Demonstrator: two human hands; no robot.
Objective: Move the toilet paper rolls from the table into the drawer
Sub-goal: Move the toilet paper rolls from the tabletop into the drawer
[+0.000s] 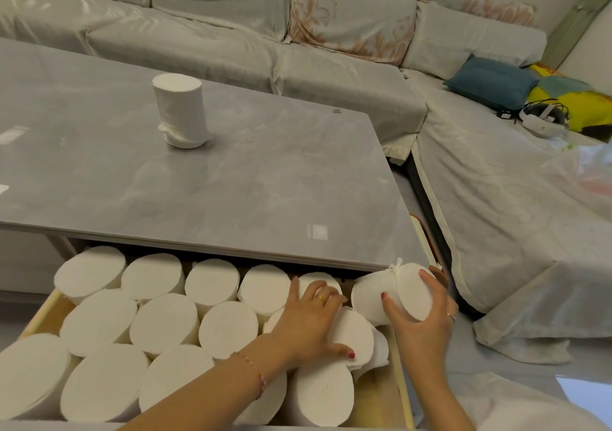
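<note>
One white toilet paper roll (180, 112) stands upright on the grey table (265, 182), left of centre. Below the table's front edge an open wooden drawer (41, 311) holds several white rolls (162, 323) packed upright. My right hand (420, 324) grips a tilted roll (390, 291) at the drawer's right end, just under the table corner. My left hand (311, 321) lies flat with spread fingers on a roll (351, 331) in the drawer's right part, pressing on it.
A pale covered sofa (298, 33) wraps around behind and to the right of the table. On it lie a blue cushion (490, 82), a yellow cloth (583, 99) and a white headset (543, 119). A narrow gap separates table and sofa.
</note>
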